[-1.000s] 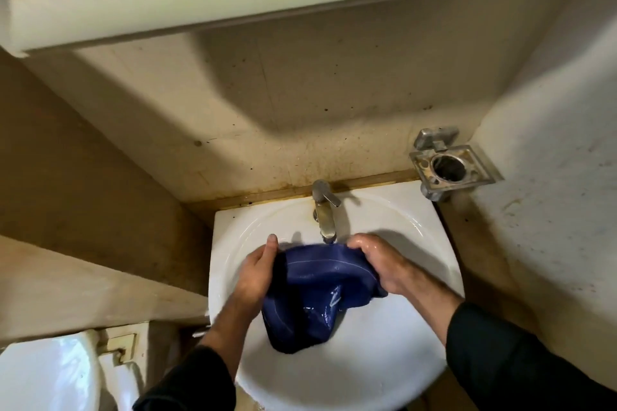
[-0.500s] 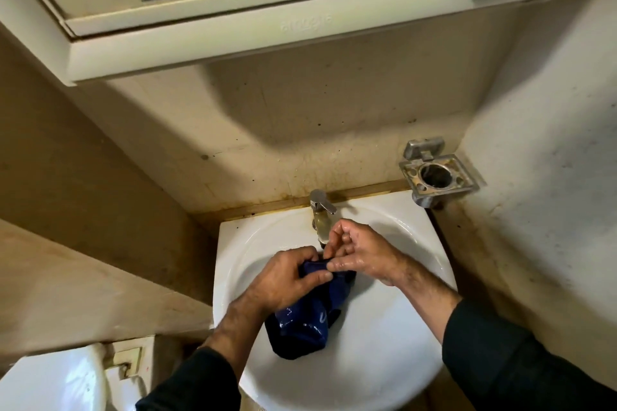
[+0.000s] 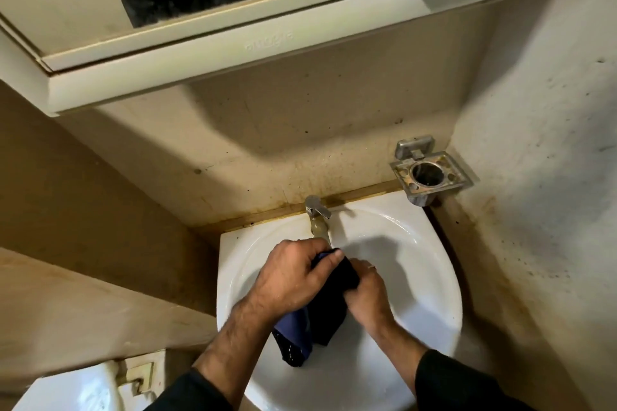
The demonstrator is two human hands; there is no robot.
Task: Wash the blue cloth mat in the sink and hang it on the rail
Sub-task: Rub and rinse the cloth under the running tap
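The wet blue cloth mat [image 3: 302, 332], bunched into a dark, limp wad, hangs over the glossy white sink [image 3: 430, 280] below the metal tap [image 3: 317, 215]. The left hand [image 3: 287, 280] grips its upper end with curled fingers, and the right hand [image 3: 367, 294] clenches it just beside.

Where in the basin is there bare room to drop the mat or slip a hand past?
Bare basin lies right of the right hand, out to the rim, and in front near the wrists. Left of the left hand there is only a narrow strip. It is crowded under the tap, where both hands grip the bunched mat.
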